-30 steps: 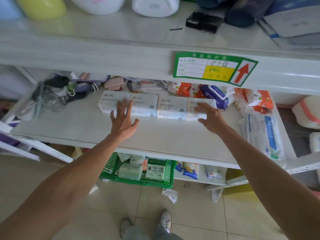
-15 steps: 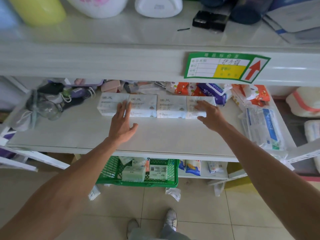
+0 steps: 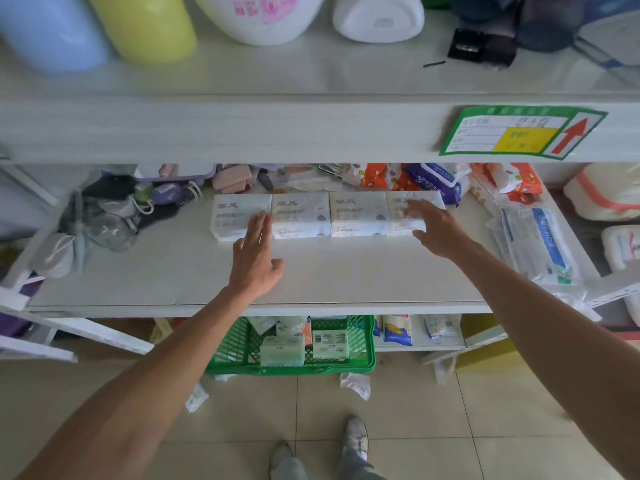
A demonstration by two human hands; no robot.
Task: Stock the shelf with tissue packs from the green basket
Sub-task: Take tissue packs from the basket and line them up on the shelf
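1. So, progress first: four white tissue packs (image 3: 327, 216) lie flat in one row on the middle shelf (image 3: 194, 271), side by side w/ edges touching, toward the back of the shelf board.
2. Left hand (image 3: 254, 258): fingers straight and together, thumb out, nothing gripped. Fingertips rest at the seam between the 1st and 2nd pack from the left; palm sits over bare shelf in front of the row.
3. Right hand (image 3: 433, 226): fingers spread, laid flat on the rightmost pack (image 3: 403, 211), pressing or nudging it rather than holding it. No grip that I can see.
4. My read: the step in hand is squaring up the row, not placing a new pack. Both hands empty.
5. Green basket (image 3: 363, 362) sits on the floor under the shelf, approx below the left hand. At least three packs are in it: a pale green one (image 3: 282, 351), a white one w/ a label (image 3: 330, 344), and more behind, partly hidden by the shelf edge. Exact count can't be told.
6. So the job looks partway done: one row set, basket not empty.
7. Room left: bare shelf in front of the row and to its left, up to the clutter of bags and a glass jar (image 3: 110, 230). To the right, the plastic-wrapped goods (image 3: 540, 247) lie near the row, so less space there.
8. Next likely need: reach down to the basket for another pack, then start a 2nd row in front.
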